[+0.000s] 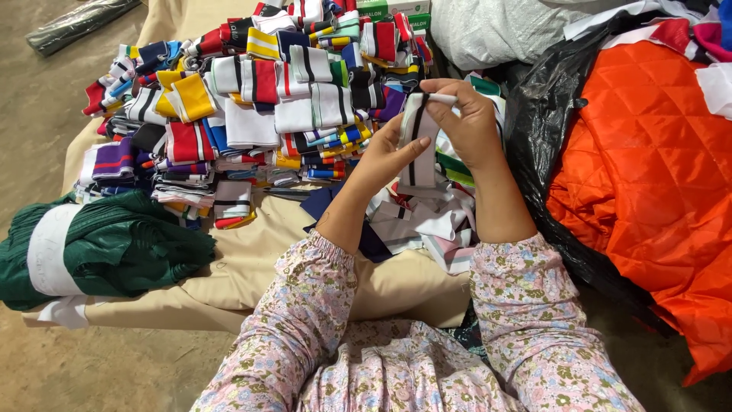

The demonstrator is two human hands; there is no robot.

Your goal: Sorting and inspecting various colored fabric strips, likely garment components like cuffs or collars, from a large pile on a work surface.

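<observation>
Both my hands hold one white knitted rib strip with black stripes (418, 133), raised upright above a beige cloth (252, 259). My left hand (385, 156) grips its lower left edge with the thumb across the front. My right hand (463, 118) pinches the top end, fingers curled over it. Under my hands lies a loose heap of white and navy strips (415, 225). My floral sleeves fill the bottom of the view.
A large pile of folded striped rib pieces in many colours (252, 99) covers the far side of the cloth. A green knit bundle with a white band (99, 248) lies at left. Orange quilted fabric (656, 183) in a black plastic bag (545, 114) sits at right.
</observation>
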